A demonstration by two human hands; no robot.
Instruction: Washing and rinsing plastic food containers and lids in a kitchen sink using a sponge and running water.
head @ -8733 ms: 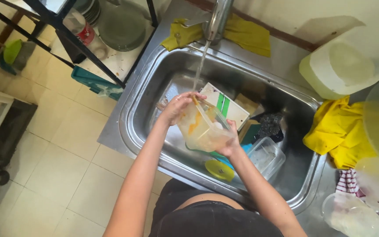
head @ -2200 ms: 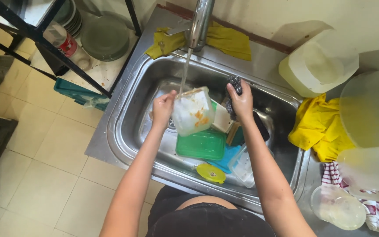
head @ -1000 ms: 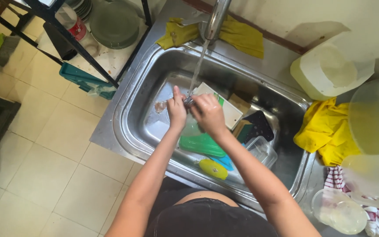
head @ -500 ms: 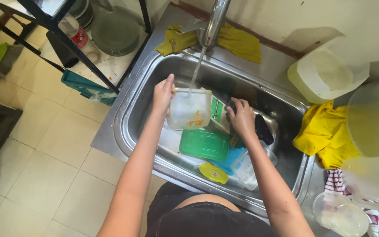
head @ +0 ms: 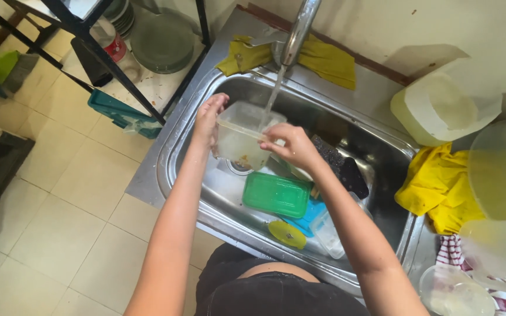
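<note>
Both hands hold a clear plastic container under the running tap: left hand and right hand grip pinching its rim, above the sink.

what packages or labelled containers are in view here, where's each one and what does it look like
Clear plastic tub: held under the tap stream by left hand and right hand; squarish, food bits inside.
Red can: on the shelf left of the sink; round, red and white label.
Translucent jug: on the counter, upper right; yellowish, no label visible.
No signs or screens.
</note>
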